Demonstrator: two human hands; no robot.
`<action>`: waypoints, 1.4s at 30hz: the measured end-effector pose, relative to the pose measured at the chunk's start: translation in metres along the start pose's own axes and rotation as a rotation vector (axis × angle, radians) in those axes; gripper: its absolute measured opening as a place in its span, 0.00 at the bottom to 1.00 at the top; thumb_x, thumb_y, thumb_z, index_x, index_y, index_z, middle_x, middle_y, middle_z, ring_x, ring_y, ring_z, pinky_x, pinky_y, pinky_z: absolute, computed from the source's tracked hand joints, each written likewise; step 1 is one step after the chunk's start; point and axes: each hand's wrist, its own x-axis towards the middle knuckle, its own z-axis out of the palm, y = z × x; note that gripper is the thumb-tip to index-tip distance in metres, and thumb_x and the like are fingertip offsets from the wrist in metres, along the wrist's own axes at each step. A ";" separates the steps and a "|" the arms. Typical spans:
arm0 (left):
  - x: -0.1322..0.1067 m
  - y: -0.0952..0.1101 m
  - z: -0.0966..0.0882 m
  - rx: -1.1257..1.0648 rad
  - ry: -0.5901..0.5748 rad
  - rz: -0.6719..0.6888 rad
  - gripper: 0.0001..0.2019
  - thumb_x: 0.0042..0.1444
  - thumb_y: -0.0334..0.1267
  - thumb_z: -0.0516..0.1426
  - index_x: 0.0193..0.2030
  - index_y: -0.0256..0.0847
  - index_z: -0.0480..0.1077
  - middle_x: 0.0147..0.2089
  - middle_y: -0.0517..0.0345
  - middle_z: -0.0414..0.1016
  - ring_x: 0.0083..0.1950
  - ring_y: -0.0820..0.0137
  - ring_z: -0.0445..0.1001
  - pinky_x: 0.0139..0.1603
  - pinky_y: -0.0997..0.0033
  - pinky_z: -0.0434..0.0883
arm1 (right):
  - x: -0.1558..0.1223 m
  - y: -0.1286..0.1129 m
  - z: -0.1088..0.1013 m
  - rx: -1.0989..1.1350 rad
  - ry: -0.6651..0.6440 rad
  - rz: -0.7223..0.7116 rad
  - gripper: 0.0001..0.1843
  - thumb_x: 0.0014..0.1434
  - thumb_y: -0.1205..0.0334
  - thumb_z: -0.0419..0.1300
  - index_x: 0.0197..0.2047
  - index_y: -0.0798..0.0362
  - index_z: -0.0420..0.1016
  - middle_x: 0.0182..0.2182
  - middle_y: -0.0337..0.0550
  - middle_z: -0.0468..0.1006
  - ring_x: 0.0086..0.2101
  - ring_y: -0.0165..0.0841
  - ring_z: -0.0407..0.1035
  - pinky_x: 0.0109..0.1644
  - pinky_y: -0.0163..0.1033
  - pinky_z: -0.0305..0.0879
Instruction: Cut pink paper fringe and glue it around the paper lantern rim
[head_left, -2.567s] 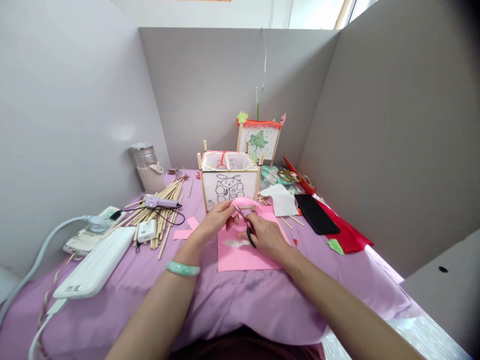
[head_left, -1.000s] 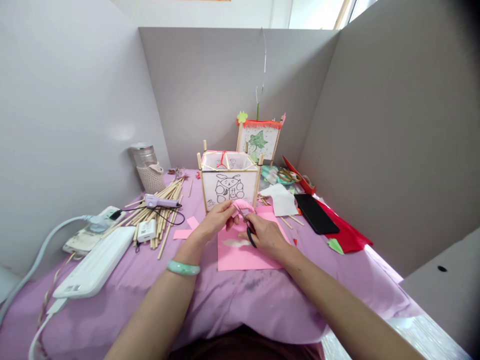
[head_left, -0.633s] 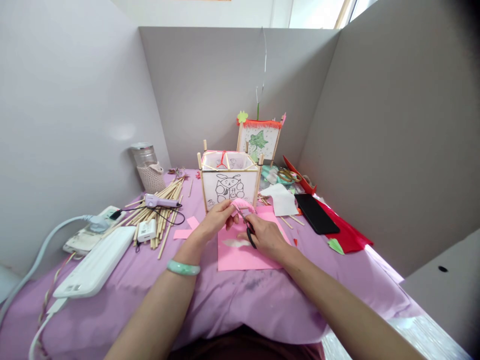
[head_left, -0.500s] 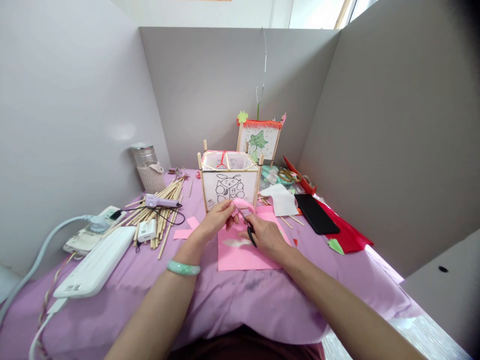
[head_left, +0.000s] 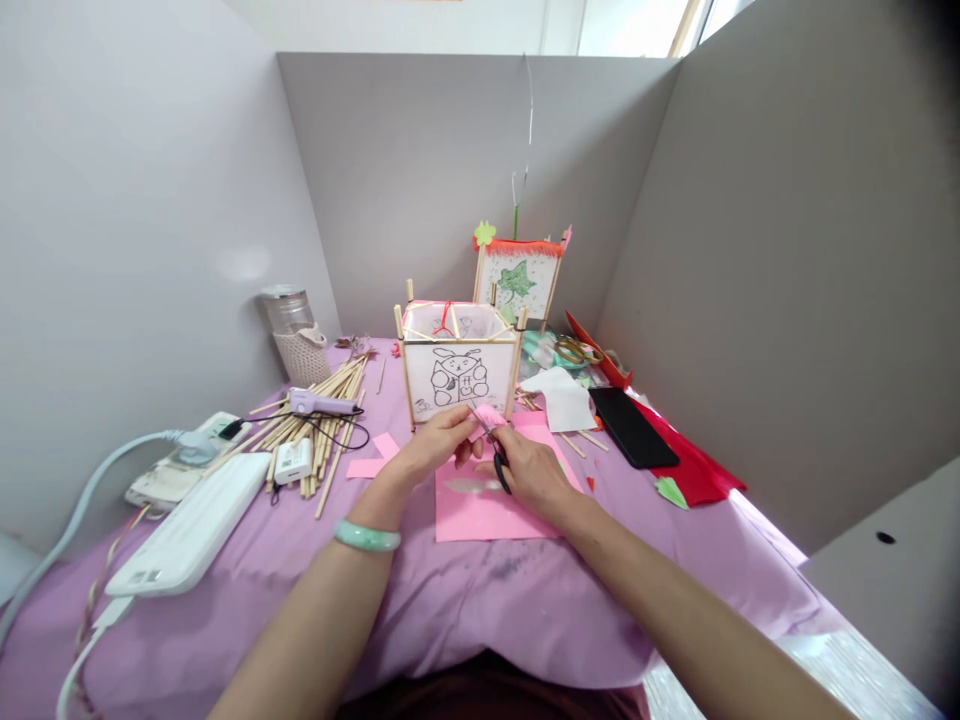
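One pale cable (head_left: 82,507) bends along the far left of my table, running to a plug on the power strip (head_left: 166,480). Just in front of that lies a flat white case (head_left: 191,525), tilted across the purple cloth (head_left: 450,610). Farther back stands a lidded jar (head_left: 289,318) in a knitted sleeve. Next comes a loose heap of wooden sticks (head_left: 330,440), with a lilac tool (head_left: 322,403) and a small white adapter (head_left: 293,461) resting on it. Two pink scraps (head_left: 365,468) lie beside my left wrist, where I wear a green bangle (head_left: 367,537).

My left hand (head_left: 437,445) is closed in a pinch, thumb and fingers together on the fringed pink strip (head_left: 491,414). That strip is curved and raised above the pink sheet (head_left: 480,522), right in front of the stick-framed lantern (head_left: 461,380) with its rabbit-like drawing. My right hand (head_left: 536,475) is wrapped around the scissors (head_left: 501,470), black handles in my fingers and blades up against the strip; I cannot tell how far apart the blades are. Behind, a second lantern (head_left: 525,285) shows a green leaf.

To the right of my grip, crumpled white paper (head_left: 562,402) comes first, then a black phone (head_left: 634,428) overlapping a red sheet (head_left: 709,480), with a green paper leaf (head_left: 672,492) at its near edge.
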 end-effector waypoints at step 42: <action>0.001 0.001 -0.001 -0.075 0.099 0.051 0.11 0.57 0.45 0.53 0.33 0.37 0.63 0.25 0.61 0.70 0.18 0.79 0.64 0.19 0.77 0.59 | -0.001 -0.001 -0.001 0.004 -0.027 -0.008 0.17 0.59 0.52 0.56 0.47 0.54 0.65 0.35 0.43 0.75 0.33 0.34 0.71 0.32 0.34 0.57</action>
